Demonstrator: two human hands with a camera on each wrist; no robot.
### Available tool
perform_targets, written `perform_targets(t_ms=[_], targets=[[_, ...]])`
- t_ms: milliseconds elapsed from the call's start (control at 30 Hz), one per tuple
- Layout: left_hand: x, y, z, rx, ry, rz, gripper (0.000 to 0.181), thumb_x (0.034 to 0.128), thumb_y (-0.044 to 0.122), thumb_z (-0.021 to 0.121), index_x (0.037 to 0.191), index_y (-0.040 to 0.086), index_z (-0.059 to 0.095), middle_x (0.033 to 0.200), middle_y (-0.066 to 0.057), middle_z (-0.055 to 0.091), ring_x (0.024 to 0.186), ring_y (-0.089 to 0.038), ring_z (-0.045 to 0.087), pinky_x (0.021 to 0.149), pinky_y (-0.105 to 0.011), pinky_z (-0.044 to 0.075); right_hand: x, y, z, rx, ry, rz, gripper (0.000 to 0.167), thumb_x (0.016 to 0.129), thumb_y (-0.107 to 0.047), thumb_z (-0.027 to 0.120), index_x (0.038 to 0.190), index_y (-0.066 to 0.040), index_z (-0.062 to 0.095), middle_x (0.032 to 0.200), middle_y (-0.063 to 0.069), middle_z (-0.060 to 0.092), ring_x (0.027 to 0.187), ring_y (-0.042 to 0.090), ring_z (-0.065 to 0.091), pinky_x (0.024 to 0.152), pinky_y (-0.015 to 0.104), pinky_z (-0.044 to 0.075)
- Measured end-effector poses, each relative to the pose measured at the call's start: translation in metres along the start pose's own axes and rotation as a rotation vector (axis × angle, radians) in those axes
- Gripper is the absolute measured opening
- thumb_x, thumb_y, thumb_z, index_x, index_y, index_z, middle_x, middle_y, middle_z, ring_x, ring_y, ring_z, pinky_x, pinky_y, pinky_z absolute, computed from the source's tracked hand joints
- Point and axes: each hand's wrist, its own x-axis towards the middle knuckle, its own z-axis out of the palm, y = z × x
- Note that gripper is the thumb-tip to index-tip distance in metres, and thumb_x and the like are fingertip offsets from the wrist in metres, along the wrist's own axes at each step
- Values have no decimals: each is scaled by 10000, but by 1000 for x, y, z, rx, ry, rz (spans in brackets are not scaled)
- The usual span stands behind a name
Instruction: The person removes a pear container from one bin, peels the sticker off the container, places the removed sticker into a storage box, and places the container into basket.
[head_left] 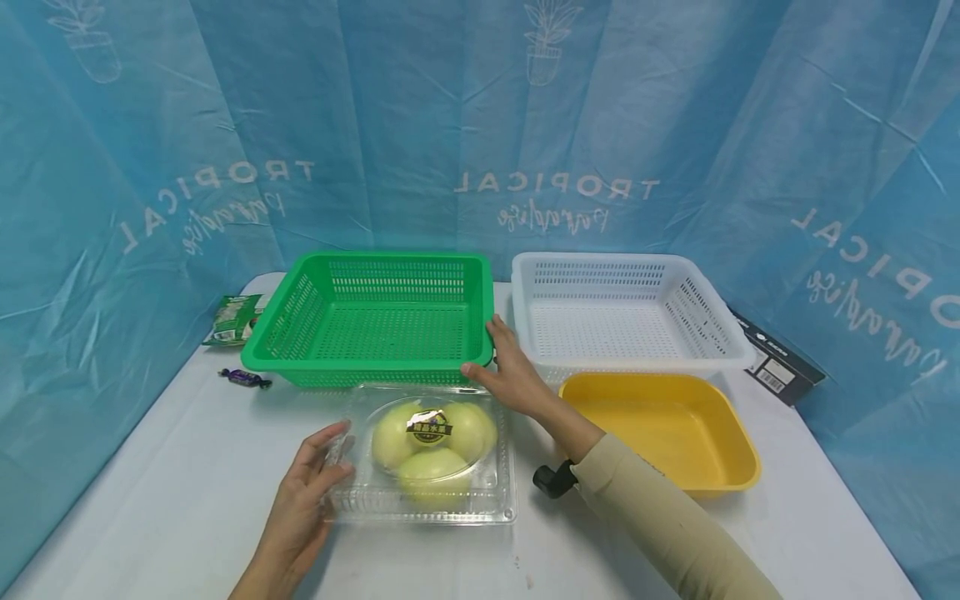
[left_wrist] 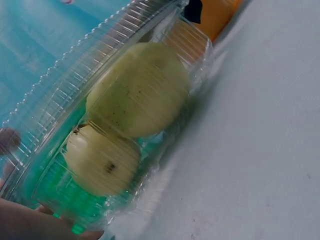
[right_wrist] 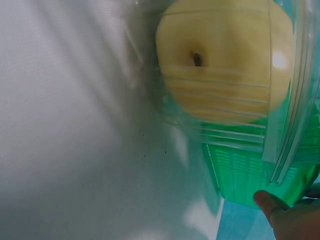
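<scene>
Candy and a snack bag lie at the left; the left hand pinches the side of a clear box between thumb and fingers. Three pale fruits sit in the box, just in front of the green basket, whose near right corner the right hand grips; farther right are a white basket, yellow tub and black box.
</scene>
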Motion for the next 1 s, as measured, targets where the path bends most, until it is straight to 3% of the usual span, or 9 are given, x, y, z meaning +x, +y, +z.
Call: perform_targets(t_ms=[233, 533, 1000], targets=[[1, -6, -1, 72, -39, 34, 576, 906, 57, 543, 1410, 213, 312, 1574, -13, 116, 1487, -284, 15, 1178, -565, 77, -1, -2, 0, -8, -3, 2, 860, 904, -392, 607, 1513, -44, 111, 1606, 98, -1, 1474, 309, 110, 1161, 519, 232], [0, -11, 0, 155, -62, 74, 589, 919, 113, 565, 1428, 178, 276, 1599, -62, 14, 1467, -319, -160, 1150, -623, 2, -2, -1, 0, -7, 3, 4, 859, 899, -372, 618, 1513, -45, 114, 1606, 95, 2, 1470, 311, 130, 1150, 501, 265], [0, -14, 0, 223, -38, 97, 579, 924, 121, 561, 1428, 151, 277, 1602, -69, 3, 1459, -356, -165, 1143, -638, 1, -3, -3, -1, -13, 0, 8, 847, 901, -378, 612, 1510, -40, 130, 1604, 110, 4, 1472, 316, 112, 1164, 506, 228]])
